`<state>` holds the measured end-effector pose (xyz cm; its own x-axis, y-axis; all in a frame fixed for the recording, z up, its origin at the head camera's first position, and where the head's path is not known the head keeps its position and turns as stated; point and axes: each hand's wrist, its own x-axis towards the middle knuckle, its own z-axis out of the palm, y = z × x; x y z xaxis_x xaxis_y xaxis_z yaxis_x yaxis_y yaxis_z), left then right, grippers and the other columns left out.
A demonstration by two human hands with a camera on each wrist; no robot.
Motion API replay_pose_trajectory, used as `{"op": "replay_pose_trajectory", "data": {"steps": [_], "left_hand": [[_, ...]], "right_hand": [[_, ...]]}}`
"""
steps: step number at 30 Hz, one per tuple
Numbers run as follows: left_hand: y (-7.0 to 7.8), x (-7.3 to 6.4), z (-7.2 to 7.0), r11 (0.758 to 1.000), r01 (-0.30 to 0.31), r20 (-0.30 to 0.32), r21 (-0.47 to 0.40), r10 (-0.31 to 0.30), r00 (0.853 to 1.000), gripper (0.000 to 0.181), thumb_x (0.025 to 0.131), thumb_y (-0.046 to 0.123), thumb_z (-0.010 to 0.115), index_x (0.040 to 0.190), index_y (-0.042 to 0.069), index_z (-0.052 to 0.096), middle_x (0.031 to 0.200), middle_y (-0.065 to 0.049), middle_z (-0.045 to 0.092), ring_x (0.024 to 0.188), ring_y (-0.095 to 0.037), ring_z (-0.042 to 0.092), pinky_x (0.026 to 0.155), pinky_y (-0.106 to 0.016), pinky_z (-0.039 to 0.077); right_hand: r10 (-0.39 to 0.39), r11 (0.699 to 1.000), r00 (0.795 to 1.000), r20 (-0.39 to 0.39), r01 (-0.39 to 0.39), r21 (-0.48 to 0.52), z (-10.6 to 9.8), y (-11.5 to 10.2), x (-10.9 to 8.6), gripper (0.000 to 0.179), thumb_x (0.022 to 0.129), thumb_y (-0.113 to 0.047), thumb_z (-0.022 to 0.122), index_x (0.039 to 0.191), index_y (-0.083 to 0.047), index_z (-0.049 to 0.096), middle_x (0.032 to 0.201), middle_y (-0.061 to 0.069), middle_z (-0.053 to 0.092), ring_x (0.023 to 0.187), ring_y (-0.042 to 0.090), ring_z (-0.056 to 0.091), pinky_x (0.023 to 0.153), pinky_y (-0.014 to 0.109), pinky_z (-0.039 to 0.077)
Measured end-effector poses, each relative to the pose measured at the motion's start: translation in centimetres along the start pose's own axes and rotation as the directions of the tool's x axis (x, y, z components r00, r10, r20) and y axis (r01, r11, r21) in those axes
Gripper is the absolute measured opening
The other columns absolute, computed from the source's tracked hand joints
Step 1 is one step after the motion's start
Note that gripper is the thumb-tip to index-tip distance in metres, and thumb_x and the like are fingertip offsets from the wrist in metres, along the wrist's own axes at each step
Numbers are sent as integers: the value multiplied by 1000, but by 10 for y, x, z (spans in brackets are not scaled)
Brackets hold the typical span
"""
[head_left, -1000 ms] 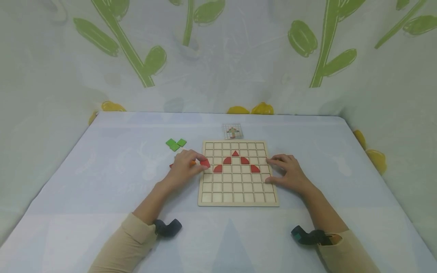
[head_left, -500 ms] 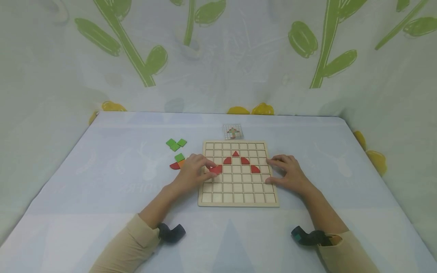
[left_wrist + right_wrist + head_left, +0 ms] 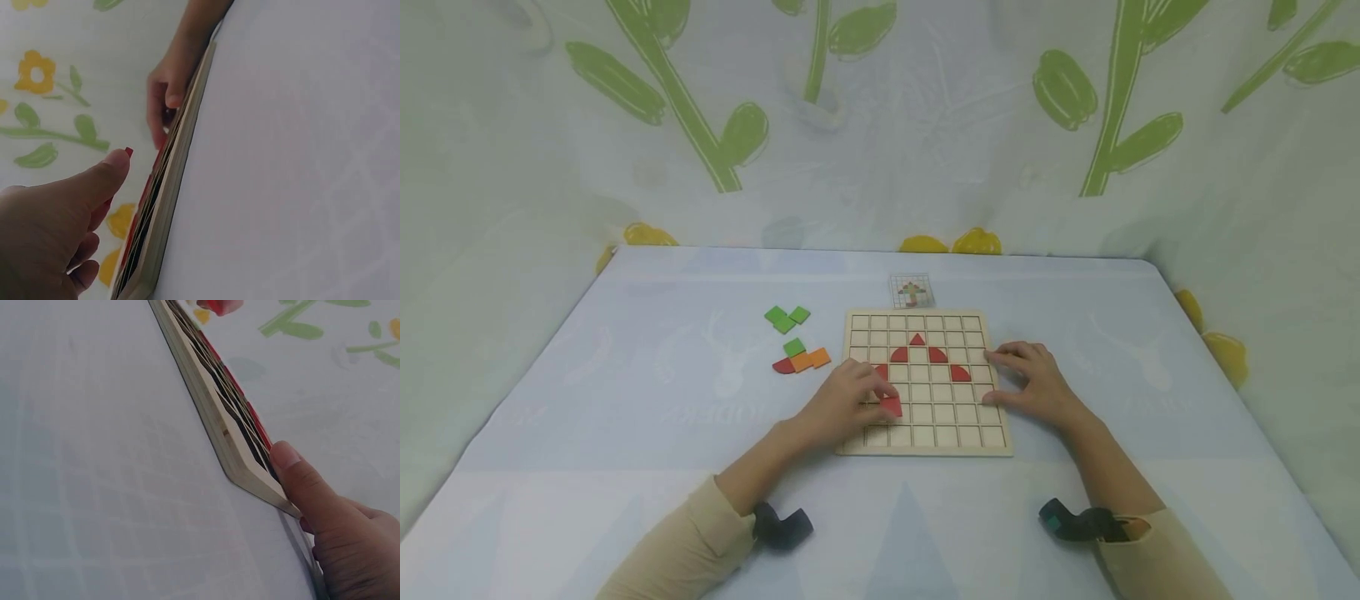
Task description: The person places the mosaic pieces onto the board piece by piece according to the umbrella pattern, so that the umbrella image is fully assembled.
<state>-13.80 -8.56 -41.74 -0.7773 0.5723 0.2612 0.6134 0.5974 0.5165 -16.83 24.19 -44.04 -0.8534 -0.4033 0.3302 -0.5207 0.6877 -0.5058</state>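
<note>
A red piece (image 3: 891, 407) is pinched between thumb and fingers of the left hand (image 3: 842, 403), over the near left part of the wooden board (image 3: 967, 413); its full shape cannot be told, being partly covered by the fingers. In the left wrist view the piece appears clear of the board's surface. Nothing is seen to be held by the right hand (image 3: 1032, 380), whose thumb and fingers are spread, tips resting on the board's right edge. Step in hand judged to be the setting of the piece into a square. For a clean fit, the piece should be turned in the fingertips until its straight sides run parallel to the dividing ridges, then lowered flat, not corner first, and pressed lightly. The square is best checked against the small card (image 3: 912, 291) beyond the far edge, whose printed detail is too small to be read here. Light pressure from the right hand is advised, so that the board is not slid. The red quarter-round (image 3: 882, 371) just beyond the left fingers could be nudged if the hand is dragged; a straight lift is therefore preferred after release.
</note>
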Motion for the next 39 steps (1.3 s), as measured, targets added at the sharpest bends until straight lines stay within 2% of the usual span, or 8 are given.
{"op": "replay_pose_trajectory", "data": {"steps": [8,11,16,24,39], "left_hand": [[9,-2,5,1000,12,115,-8,-11,993,25,81,33,73,104,22,70,95,11,58,93,-8,45,80,-28,41],[11,-2,7,1000,-15,139,-7,15,990,28,82,35,73,106,22,70,94,11,57,93,-7,45,81,-26,41],[14,-4,7,998,-70,117,2,70,991,27,81,34,74,104,20,70,89,10,55,87,-7,44,77,-25,39],[12,-6,9,994,-110,124,19,107,986,23,80,33,74,100,21,71,88,10,55,86,-6,44,76,-23,38],[11,-6,8,993,-115,138,2,114,984,23,80,31,75,100,20,71,90,10,57,89,-7,46,78,-24,39]], "right_hand": [[4,1000,1000,6,-4,0,-1,-1,0,65,65,-28,84,121,-5,63,117,14,56,107,30,43,88,47,34],[-5,1000,1000,1,5,-2,-1,-1,0,65,64,-28,84,121,-5,64,117,14,56,107,30,43,88,47,34],[0,1000,1000,-3,0,-5,-2,0,0,65,63,-27,85,121,-5,64,117,15,56,107,30,43,89,48,34],[18,1000,1000,7,-18,-8,-1,-1,0,64,65,-28,84,121,-6,64,116,14,56,107,31,43,89,48,34],[18,1000,1000,16,-18,-7,-1,0,0,64,65,-28,84,121,-6,64,117,14,56,108,31,43,88,48,34]]}}
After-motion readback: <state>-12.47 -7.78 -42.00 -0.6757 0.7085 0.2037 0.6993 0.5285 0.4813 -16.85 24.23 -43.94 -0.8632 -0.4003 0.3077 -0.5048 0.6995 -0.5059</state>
